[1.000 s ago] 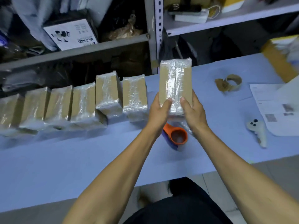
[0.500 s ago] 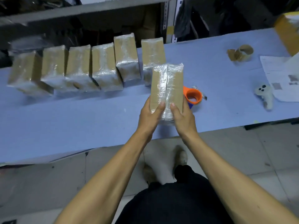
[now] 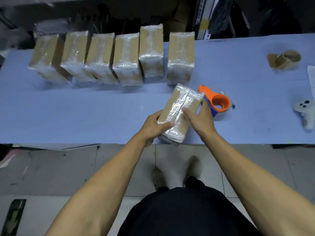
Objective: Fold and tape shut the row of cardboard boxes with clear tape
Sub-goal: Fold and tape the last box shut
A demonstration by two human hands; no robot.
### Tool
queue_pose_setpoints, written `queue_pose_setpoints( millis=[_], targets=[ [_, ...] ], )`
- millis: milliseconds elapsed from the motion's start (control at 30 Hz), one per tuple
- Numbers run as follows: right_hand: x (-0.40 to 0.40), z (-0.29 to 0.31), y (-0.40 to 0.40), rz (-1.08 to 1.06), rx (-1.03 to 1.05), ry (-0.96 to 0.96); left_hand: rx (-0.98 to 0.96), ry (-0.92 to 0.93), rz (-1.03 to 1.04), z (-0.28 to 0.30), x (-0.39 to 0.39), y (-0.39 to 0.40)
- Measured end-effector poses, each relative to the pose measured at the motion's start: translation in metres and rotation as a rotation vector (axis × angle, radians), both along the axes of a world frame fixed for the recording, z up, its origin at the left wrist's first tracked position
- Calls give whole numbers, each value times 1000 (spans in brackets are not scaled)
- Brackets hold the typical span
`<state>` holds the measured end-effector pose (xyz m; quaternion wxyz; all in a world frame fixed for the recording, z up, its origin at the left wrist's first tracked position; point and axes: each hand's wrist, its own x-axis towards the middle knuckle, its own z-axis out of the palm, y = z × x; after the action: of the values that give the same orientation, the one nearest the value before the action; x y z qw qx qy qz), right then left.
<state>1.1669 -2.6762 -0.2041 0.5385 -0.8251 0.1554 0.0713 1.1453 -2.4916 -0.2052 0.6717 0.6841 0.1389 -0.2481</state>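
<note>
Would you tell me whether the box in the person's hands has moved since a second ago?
Yes. The held box was upright beyond the orange tape dispenser; now it lies tilted nearer the table's front edge, left of the dispenser.

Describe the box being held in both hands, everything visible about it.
The held box is a small brown cardboard block wrapped in shiny, crinkled clear tape, with a thicker taped strip along its top face. It lies tilted, its far end pointing up and to the right, over the near edge of the blue table. The left hand grips its near left side; the right hand holds its right side, with fingers on top. It sits apart from the row of boxes, beside the orange tape dispenser.
</note>
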Motion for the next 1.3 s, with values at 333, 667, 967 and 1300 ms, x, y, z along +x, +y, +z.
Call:
queue_pose_setpoints(
  millis=[333, 667, 967, 1300],
  targets=[
    [25, -2, -29, -71, -251, 58, 285, -8, 150, 18, 60, 33],
    [40, -13, -50, -78, -142, 39, 204, -26, 544, -16, 52, -15],
    [70, -38, -79, 208, -519, 114, 242, 13, 556, -19, 50, -19],
    [75, -14, -102, 152, -470, -53, 227, 105, 584, -12, 51, -24]
  ],
)
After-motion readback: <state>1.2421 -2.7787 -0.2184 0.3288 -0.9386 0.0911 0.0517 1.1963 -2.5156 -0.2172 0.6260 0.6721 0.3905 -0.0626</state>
